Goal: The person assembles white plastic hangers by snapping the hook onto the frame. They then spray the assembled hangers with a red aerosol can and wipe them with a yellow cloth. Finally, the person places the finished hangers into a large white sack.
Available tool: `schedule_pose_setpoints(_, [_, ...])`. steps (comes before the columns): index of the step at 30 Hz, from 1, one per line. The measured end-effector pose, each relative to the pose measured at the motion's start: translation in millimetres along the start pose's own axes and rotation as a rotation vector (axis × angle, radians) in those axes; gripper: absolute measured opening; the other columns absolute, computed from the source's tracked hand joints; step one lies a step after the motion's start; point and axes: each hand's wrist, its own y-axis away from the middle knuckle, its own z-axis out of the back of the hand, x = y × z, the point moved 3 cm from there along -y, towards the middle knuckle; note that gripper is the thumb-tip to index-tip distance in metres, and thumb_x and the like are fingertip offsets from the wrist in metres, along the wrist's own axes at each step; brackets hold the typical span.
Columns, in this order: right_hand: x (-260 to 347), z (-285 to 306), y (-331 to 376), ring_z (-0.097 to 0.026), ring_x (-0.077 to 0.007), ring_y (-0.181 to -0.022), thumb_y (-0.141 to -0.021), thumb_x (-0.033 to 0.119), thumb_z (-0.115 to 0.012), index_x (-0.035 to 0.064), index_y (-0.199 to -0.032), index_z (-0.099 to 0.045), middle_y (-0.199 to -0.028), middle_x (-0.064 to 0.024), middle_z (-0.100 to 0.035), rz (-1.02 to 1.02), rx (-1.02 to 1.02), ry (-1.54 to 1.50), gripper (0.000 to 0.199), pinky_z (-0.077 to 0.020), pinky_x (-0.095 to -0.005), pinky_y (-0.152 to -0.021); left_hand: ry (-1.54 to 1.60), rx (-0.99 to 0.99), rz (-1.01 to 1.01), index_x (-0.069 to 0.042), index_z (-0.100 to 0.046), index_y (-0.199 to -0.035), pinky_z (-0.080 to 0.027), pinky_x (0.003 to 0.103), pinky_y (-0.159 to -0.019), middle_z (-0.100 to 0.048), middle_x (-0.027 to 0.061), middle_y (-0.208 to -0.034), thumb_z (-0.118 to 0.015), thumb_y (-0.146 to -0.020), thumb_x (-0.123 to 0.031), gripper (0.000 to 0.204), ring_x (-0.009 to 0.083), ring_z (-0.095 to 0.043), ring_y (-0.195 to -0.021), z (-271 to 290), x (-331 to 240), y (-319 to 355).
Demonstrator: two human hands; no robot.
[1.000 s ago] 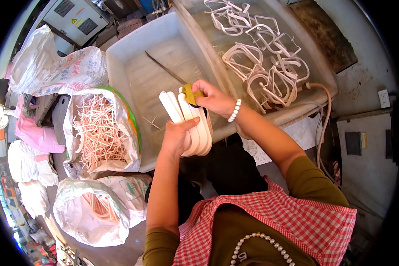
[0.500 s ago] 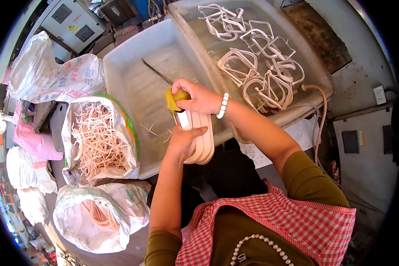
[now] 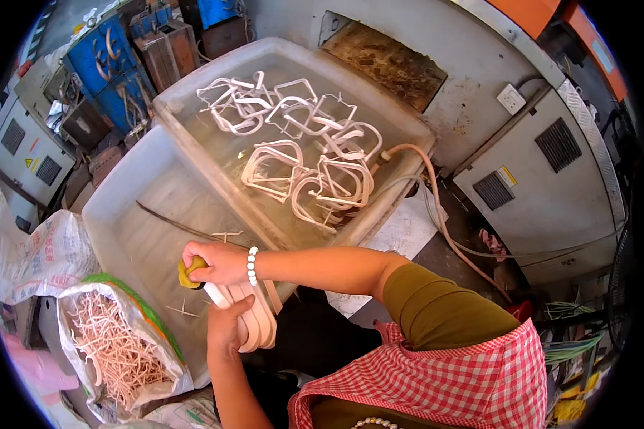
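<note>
Both of my hands meet over the front of the pale plastic tub (image 3: 114, 193) at the left. My left hand (image 3: 225, 326) is closed around a stack of pale pink plastic strips (image 3: 266, 330) with rounded ends, its thumb lying across them. At the stack's upper end, my right hand (image 3: 220, 263) grips a yellow wrapped piece (image 3: 187, 274); whether it is a tool's handle I cannot tell. A thin dark rod (image 3: 172, 224) slants through the tub beyond that hand. Small pink cross-shaped scraps (image 3: 182, 310) lie in the tub.
A second tub (image 3: 215, 154) holds water and several pale pink moulded frames (image 3: 275, 171), with a hose (image 3: 429, 182) at its right end. To the left stands a sack (image 3: 179, 382) full of pink scraps (image 3: 114, 343). A grey machine cabinet (image 3: 551, 207) is at the right.
The view has swung to the right, so the tubs and sacks appear farther left. My hands keep hold of the strips and the yellow piece.
</note>
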Motion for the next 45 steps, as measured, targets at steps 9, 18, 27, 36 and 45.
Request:
schedule_pose_setpoints(9, [-18, 7, -1, -0.056, -0.0190, -0.088, -0.082, 0.008, -0.061, 0.0075, -0.103, -0.049, -0.096, -0.0089, -0.057, 0.089, 0.068, -0.171, 0.024, -0.0463, -0.0317, -0.079, -0.056, -0.018, 0.001, 0.009, -0.055, -0.112, -0.055, 0.039, -0.075, -0.065, 0.0167, -0.100, -0.069, -0.071, 0.005, 0.044, 0.0272, -0.067, -0.083, 2, -6, 2])
schedule_pose_setpoints(18, [-22, 0, 1, -0.055, -0.0176, -0.087, -0.080, 0.007, -0.063, 0.0066, -0.100, -0.047, -0.094, -0.0083, -0.057, 0.114, -0.011, -0.202, 0.026, -0.0464, -0.0319, -0.078, -0.064, -0.022, -0.013, 0.011, -0.056, -0.110, -0.055, 0.038, -0.073, -0.065, 0.0181, -0.098, -0.068, -0.071, 0.005, 0.041, 0.0275, -0.067, -0.081, 3, -5, 0])
schedule_pose_setpoints(27, [-41, -12, 0, -0.058, -0.0199, -0.081, -0.077, 0.012, -0.068, 0.0084, -0.095, -0.049, -0.088, -0.0094, -0.059, 0.024, -0.251, -0.149, 0.026, -0.0477, -0.0338, -0.070, -0.161, 0.014, 0.011, 0.008, -0.055, -0.114, -0.055, 0.039, -0.077, -0.064, 0.0162, -0.102, -0.066, -0.073, 0.006, 0.043, 0.0267, -0.066, -0.085, 1, 8, -14])
schedule_pose_setpoints(36, [-31, 19, 5, -0.052, -0.0104, -0.085, -0.085, 0.005, -0.060, 0.0080, -0.100, -0.046, -0.090, -0.0030, -0.054, 0.151, 0.193, -0.319, 0.021, -0.0459, -0.0274, -0.074, -0.093, 0.053, 0.059, 0.006, -0.058, -0.112, -0.054, 0.037, -0.078, -0.067, 0.0146, -0.099, -0.069, -0.073, 0.003, 0.041, 0.0252, -0.067, -0.083, 4, 1, -7])
schedule_pose_setpoints(45, [-60, -2, -6, -0.054, -0.0095, -0.069, -0.094, 0.022, -0.056, 0.0096, -0.102, -0.050, -0.079, -0.0036, -0.057, -0.170, -0.249, -0.588, 0.016, -0.0462, -0.0268, -0.058, -0.134, 0.048, 0.032, 0.007, -0.059, -0.109, -0.056, 0.037, -0.072, -0.067, 0.0160, -0.094, -0.070, -0.074, 0.001, 0.038, 0.0253, -0.068, -0.079, 4, 8, -15])
